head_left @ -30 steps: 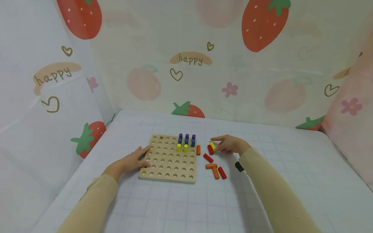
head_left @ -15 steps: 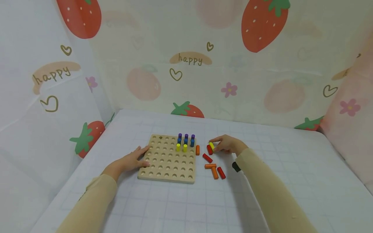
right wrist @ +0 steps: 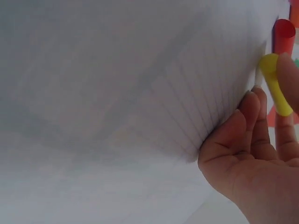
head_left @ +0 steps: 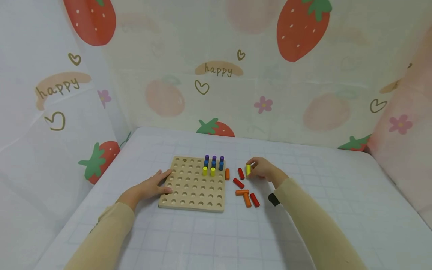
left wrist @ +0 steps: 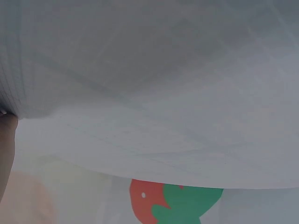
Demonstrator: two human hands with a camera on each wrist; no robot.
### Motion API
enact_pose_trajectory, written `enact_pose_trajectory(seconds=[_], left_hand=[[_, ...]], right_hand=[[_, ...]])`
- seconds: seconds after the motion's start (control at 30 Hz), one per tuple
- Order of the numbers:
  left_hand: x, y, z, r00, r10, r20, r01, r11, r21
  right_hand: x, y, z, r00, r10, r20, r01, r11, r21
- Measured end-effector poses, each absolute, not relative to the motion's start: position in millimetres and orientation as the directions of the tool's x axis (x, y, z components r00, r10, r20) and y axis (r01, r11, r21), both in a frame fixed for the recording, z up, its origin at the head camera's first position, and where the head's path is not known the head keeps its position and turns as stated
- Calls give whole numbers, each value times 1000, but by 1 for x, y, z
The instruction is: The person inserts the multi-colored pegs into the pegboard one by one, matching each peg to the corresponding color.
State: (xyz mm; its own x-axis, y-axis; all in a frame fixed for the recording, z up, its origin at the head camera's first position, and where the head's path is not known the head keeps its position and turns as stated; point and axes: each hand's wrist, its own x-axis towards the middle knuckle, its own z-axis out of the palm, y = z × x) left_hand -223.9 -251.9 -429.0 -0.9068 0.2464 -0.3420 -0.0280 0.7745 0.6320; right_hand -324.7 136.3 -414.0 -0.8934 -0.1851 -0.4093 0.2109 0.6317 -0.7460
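Note:
A wooden peg board [head_left: 189, 193] with rows of round holes lies flat on the table. Purple pegs [head_left: 214, 158], blue pegs [head_left: 213, 164] and two yellow pegs [head_left: 205, 171] stand upright in its far right part. My left hand [head_left: 150, 187] rests on the board's left edge, thumb and fingers spread. Right of the board, my right hand [head_left: 264, 169] pinches a yellow peg [head_left: 248, 170] between thumb and finger. The right wrist view shows this yellow peg [right wrist: 275, 86] between thumb and finger, beside a red peg [right wrist: 284, 35]. The left wrist view shows mostly tablecloth.
Loose red pegs [head_left: 238, 183] and orange pegs [head_left: 247, 200] lie between the board and my right arm. One orange peg [head_left: 227, 174] lies close along the board's right edge. A white gridded cloth [head_left: 189, 240] covers the table, with printed curtains [head_left: 219, 101] behind.
My right hand has closed its fingertips on the yellow peg and moved it slightly right, away from the red peg. The left hand stays on the board. The view shifts slightly.

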Motion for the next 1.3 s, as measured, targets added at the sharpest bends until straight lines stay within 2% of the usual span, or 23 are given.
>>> enact_pose_trajectory(seconds=[0.3,0.73,1.3], left_hand=[[-222,-252,-432,-904,251,-345,-32,766,642],[-221,-250,-429,-904,260,-340,-27,758,652],[-224,-250,-429,-901,236,-364,-49,778,626]], right_hand=[[-319,139,-418,-902,-96,-422,315,524,-792],[-306,136,-408,-913,-49,-405,363,355,-862],[-295,115,-399,-936,-135,-326,272,313,-910]])
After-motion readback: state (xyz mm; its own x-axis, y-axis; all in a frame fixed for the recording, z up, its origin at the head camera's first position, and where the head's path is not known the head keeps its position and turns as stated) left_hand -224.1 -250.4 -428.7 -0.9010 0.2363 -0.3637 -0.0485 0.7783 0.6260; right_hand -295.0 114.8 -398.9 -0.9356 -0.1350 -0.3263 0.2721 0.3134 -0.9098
